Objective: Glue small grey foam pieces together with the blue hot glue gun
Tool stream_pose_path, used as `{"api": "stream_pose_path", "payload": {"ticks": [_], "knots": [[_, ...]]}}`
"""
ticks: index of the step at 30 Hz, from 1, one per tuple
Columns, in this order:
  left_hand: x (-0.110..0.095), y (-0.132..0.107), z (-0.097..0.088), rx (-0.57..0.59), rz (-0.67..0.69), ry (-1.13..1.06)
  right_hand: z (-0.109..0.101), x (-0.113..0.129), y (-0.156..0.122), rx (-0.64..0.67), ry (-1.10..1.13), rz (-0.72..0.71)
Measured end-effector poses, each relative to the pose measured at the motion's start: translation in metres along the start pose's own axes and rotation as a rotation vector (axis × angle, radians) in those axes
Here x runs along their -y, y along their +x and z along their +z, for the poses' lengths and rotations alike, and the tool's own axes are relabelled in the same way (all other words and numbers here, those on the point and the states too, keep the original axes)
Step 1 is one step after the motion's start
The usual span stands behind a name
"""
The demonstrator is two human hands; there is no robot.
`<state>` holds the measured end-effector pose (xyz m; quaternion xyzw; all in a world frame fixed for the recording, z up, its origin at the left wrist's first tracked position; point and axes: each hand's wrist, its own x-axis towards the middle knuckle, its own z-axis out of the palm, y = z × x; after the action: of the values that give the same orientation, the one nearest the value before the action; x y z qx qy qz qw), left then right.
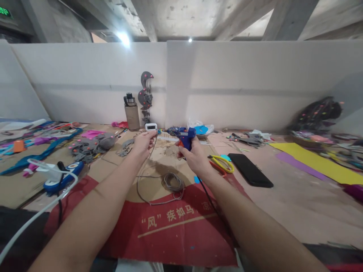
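My right hand [197,155] is wrapped round the handle of a blue hot glue gun [187,138], with its nozzle aimed left. A black power cable [208,194] runs from below that hand toward me. At the left, my left hand [145,143] pinches a thin grey cord [153,149] between closed fingers. The cord drops from there to a loose coil [173,182] on the brown and red sheet [170,245]. Just behind my left fingertips sits a small white device with a dark display [151,127].
Left lie grey pieces with pink dots [93,147] and a blue-white power strip [64,177]. A bottle [132,113] stands by the white partition [241,75]. Right of my right hand are yellow-handled pliers [224,163], a black phone [249,170] and a yellow sheet [317,160].
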<state>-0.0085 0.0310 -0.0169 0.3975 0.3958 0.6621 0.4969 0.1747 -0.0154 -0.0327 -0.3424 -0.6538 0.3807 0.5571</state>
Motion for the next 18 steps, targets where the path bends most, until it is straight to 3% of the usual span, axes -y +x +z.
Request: {"api": "stream_pose_path", "payload": {"ticks": [10,18], "knots": [[0.001,-0.006,0.006,0.005,-0.003,0.061,-0.004,-0.001,-0.001,-0.041,-0.48,-0.135],[-0.001,-0.008,0.009,0.015,0.021,0.084,-0.001,0.011,-0.004,-0.002,-0.574,-0.116]]}}
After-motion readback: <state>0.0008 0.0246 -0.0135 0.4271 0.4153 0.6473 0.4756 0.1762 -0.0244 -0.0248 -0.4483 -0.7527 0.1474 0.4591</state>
